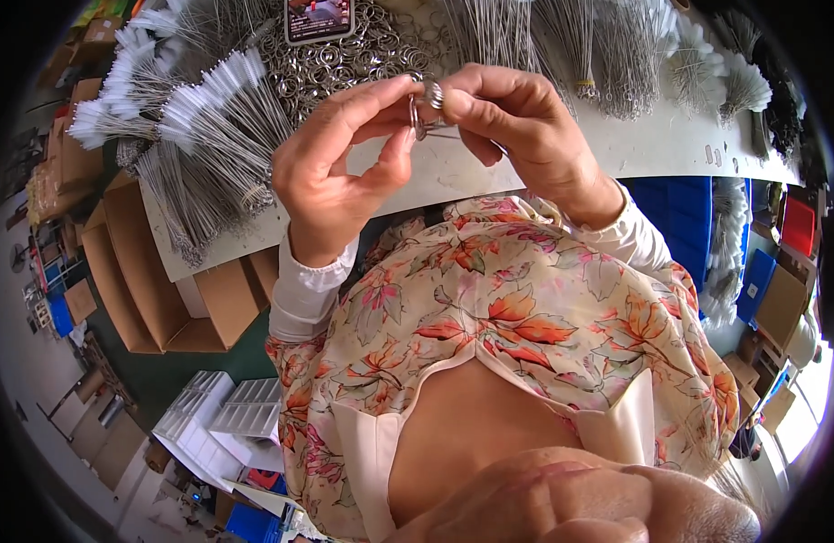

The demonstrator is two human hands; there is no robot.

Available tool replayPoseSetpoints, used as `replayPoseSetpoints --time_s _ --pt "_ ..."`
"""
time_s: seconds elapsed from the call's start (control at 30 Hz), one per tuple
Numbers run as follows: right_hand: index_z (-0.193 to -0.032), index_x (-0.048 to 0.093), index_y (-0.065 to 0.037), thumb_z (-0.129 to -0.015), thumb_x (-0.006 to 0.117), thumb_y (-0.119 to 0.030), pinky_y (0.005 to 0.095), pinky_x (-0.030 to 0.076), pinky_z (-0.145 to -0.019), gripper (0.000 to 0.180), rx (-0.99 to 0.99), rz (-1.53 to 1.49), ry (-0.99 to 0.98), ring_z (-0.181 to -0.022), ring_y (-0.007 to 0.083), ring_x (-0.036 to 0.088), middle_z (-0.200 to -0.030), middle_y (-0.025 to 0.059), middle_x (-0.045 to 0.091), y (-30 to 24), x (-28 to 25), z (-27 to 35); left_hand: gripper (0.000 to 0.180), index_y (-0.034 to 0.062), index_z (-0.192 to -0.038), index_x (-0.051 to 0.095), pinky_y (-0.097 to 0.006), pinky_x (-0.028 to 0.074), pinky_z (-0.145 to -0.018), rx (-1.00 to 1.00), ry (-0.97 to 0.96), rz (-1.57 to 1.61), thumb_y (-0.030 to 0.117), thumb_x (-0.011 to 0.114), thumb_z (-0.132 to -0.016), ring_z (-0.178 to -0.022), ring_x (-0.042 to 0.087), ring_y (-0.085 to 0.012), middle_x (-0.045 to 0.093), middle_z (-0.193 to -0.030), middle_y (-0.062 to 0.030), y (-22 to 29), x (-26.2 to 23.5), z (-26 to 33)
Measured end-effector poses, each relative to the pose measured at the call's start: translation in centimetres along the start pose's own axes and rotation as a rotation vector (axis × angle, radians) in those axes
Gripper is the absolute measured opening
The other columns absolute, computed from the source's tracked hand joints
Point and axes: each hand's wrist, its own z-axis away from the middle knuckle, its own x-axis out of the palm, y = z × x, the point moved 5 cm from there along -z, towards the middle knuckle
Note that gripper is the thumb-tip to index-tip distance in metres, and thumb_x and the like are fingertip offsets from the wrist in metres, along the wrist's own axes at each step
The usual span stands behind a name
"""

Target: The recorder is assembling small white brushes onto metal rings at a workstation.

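My left hand [349, 167] pinches a metal split ring [416, 119] between thumb and fingers, above the front of the table. Right beside it, my right hand [525, 127] grips a small bunch of wire loops [432, 94] at the ring. Thin wire stems show under my right fingers, and the rest of what that hand holds is hidden. Behind my hands lies a heap of loose metal rings [344, 74]. Bundles of wire brushes with white bristles [219, 118] lie left of my left hand, their looped ends toward me.
More wire brush bundles [575, 50] lie along the back and right of the white table [643, 149]. A phone-like device [319, 20] rests on the rings. An open cardboard box [154, 290] stands below the table's left edge; a blue bin [672, 222] stands at the right.
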Motion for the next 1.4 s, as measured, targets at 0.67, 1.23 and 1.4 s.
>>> replayPoseSetpoints --time_s 0.67,1.23,1.4 --pt "-0.094 0.064 -0.001 -0.085 0.066 -0.014 0.0171 0.040 -0.048 0.016 -0.191 0.239 -0.113 -0.056 0.0028 0.050 -0.070 -0.0014 0.059 -2.1 1.5 -1.6 0.017 0.0004 -0.098 0.066 -0.022 0.048 -0.063 -0.028 -0.264 -0.186 0.002 0.064 -0.081 -0.072 0.059 -0.0110 0.063 -0.089 -0.0055 0.9 -2.5 -2.7" --pt "-0.093 0.065 -0.001 -0.085 0.065 -0.013 0.0191 0.043 -0.054 0.015 -0.149 0.052 -0.217 -0.061 0.0044 0.052 -0.074 -0.0008 0.060 -1.3 2.4 -1.3 0.017 0.0037 -0.104 0.059 -0.018 0.037 -0.046 -0.574 -0.065 0.490 0.014 0.050 -0.094 -0.051 0.044 -0.0038 0.057 -0.071 -0.0023 0.1 -2.9 0.1" --pt "-0.093 0.065 -0.001 -0.085 0.065 -0.012 0.0190 0.043 -0.054 0.014 -0.147 0.098 -0.207 -0.060 0.0050 0.053 -0.073 -0.0001 0.061 -1.5 2.7 -1.1 0.018 0.0040 -0.105 0.062 -0.019 0.043 -0.056 -0.519 -0.231 -0.073 0.013 0.053 -0.093 -0.064 0.053 -0.0045 0.062 -0.077 -0.0040 2.4 -3.2 0.2"
